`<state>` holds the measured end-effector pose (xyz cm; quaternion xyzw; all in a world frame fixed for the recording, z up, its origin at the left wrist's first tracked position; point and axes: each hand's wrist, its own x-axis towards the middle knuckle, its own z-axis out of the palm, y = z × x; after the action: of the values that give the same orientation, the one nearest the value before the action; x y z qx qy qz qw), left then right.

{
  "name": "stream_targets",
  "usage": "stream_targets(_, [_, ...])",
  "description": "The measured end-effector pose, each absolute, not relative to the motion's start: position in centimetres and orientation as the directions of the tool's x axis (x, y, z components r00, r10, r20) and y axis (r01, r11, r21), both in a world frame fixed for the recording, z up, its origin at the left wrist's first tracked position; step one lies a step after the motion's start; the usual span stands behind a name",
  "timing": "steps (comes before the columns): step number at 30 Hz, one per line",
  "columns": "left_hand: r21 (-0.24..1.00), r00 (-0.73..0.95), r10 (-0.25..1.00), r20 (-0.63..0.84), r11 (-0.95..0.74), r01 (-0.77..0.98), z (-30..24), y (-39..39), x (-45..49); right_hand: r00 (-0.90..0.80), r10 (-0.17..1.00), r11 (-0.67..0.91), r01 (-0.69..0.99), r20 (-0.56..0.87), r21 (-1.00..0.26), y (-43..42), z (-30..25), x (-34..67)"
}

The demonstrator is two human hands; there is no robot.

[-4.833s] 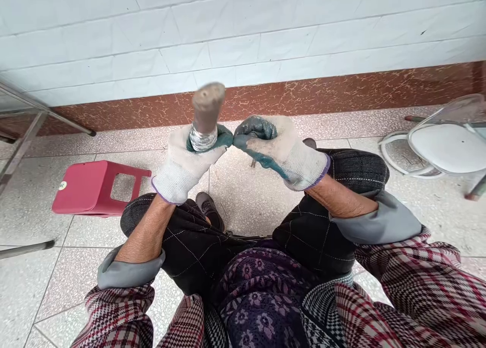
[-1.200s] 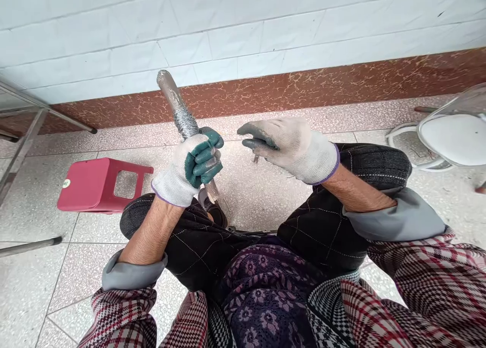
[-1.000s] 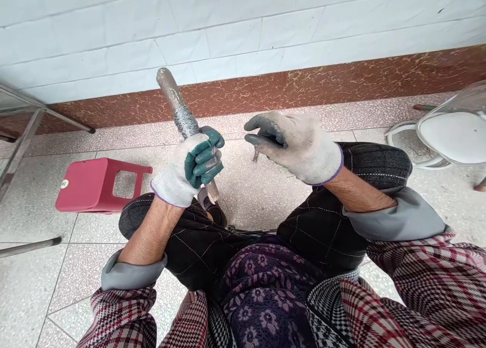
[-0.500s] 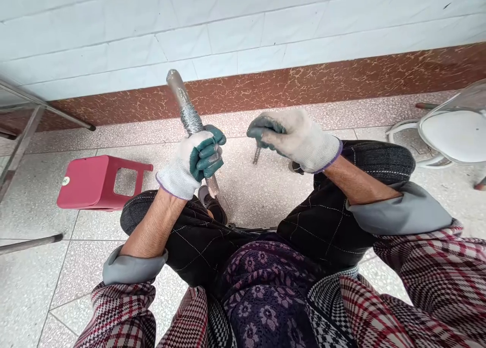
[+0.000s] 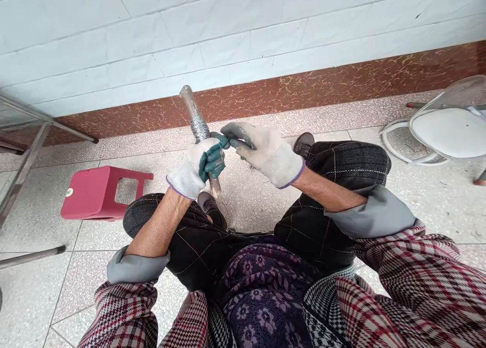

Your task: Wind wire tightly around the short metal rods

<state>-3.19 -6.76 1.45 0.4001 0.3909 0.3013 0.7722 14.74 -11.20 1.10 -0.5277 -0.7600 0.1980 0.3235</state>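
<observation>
I sit with both hands in white knit gloves with green palms. My left hand point(image 5: 197, 166) is wrapped round a grey metal rod point(image 5: 192, 112) that tilts up to the left, with thin silvery wire point(image 5: 199, 129) coiled round it just above my fist. The rod's lower end point(image 5: 215, 187) sticks out below the hand. My right hand point(image 5: 266, 153) reaches in from the right, its fingertips pinched together against the left thumb beside the coil. What it pinches is too thin to make out.
A red plastic stool point(image 5: 99, 192) lies tipped on the tiled floor at left. Metal frame legs point(image 5: 23, 168) stand at the far left. A white round seat point(image 5: 450, 132) is at the right. A tiled wall with a brown skirting point(image 5: 341, 82) runs behind.
My right hand has moved left from a gap apart to touch the left hand at the coil. The rod has kept its upward tilt since 1.2 s ago; earlier it pointed towards me.
</observation>
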Motion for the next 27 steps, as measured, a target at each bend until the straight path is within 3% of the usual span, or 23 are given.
stream_targets(4, [0.906,0.526,0.795,-0.302,0.41,-0.1,1.3,-6.4,-3.9,-0.245,0.955,0.294,0.732,0.165,-0.615,-11.2,1.3,16.0])
stream_targets(9, [0.955,0.42,0.891,-0.173,0.256,-0.149,2.4,-5.7,-5.3,-0.17,0.958,0.285,0.663,0.231,-0.693,-11.5,1.2,18.2])
stream_targets(15, [0.986,0.317,0.934,-0.166,0.152,0.068,2.8,-5.8,-4.6,-0.067,0.969,0.233,0.569,0.238,-0.788,-10.8,0.5,20.2])
stream_targets(18, [0.98,0.405,0.892,-0.2,0.187,0.074,2.5,-5.2,-4.6,-0.025,0.971,0.207,0.594,0.239,-0.777,-10.0,0.5,21.3])
stream_targets(23, [0.954,0.683,0.708,-0.177,0.295,-0.059,2.8,-3.7,-4.7,0.042,0.977,0.15,0.561,0.209,-0.814,-9.2,0.3,23.6])
stream_targets(25, [0.96,0.711,0.688,-0.144,0.273,-0.07,3.1,-3.1,-4.2,0.039,0.986,0.115,0.526,0.159,-0.843,-9.6,0.2,24.3])
stream_targets(27, [0.981,0.655,0.744,-0.132,0.191,-0.018,3.2,-2.3,-3.4,0.019,0.991,0.105,0.526,0.135,-0.844,-10.4,0.5,24.5])
